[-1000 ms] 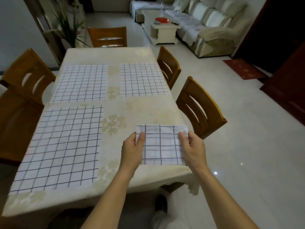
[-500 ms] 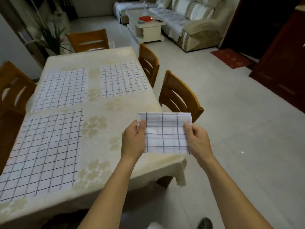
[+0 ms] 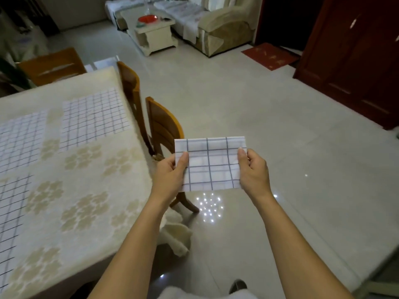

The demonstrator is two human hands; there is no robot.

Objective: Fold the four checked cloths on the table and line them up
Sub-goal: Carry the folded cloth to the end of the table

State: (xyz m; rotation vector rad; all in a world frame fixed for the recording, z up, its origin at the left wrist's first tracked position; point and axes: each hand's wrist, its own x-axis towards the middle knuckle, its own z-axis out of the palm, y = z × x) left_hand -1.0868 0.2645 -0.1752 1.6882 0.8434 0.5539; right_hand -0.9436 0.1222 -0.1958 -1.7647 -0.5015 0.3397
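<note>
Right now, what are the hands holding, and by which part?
A folded cloth: the left hand pinches its left edge, the right hand its right edge.

Folded cloth [image 3: 210, 164]: white with dark grid lines, a small flat rectangle held in the air beside the bench [image 3: 86, 190], pinched at its sides by the left hand [image 3: 170, 175] and right hand [image 3: 254, 171]. 3 unfolded cloths lie flat on the bench: far-right cloth [image 3: 95, 119], far-left cloth [image 3: 19, 139], near-left cloth [image 3: 10, 223].
</note>
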